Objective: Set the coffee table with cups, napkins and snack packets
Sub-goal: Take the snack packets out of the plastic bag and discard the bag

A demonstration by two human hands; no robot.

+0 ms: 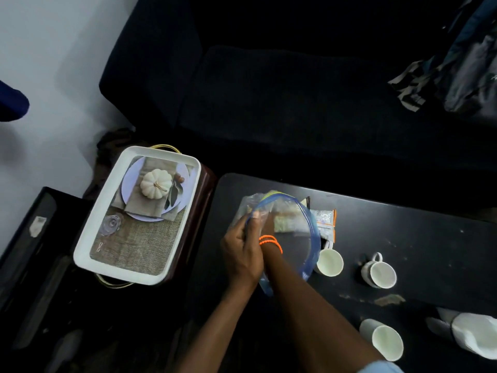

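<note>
The left hand [240, 247] is reaching forward from the lower middle, its fingers curled round the near left rim of a clear zip bag [285, 224] with a blue edge, holding the mouth of it wide. The right forearm is crossing beside the left wrist, an orange bracelet [270, 242] sitting on it, and the right hand [259, 224] is plunging into the bag; whether its fingers are apart or closed on anything I cannot tell, since the plastic is blurring them. The bag is lying on the dark tabletop [403, 238] near its left end, with snack packets [285, 223] showing inside and another packet [326, 219] lying just beside its right edge. Three white cups [329, 262] [380, 273] [386, 339] are standing to the right. A white tray [88, 235] is resting on a stand left of the tabletop
</note>
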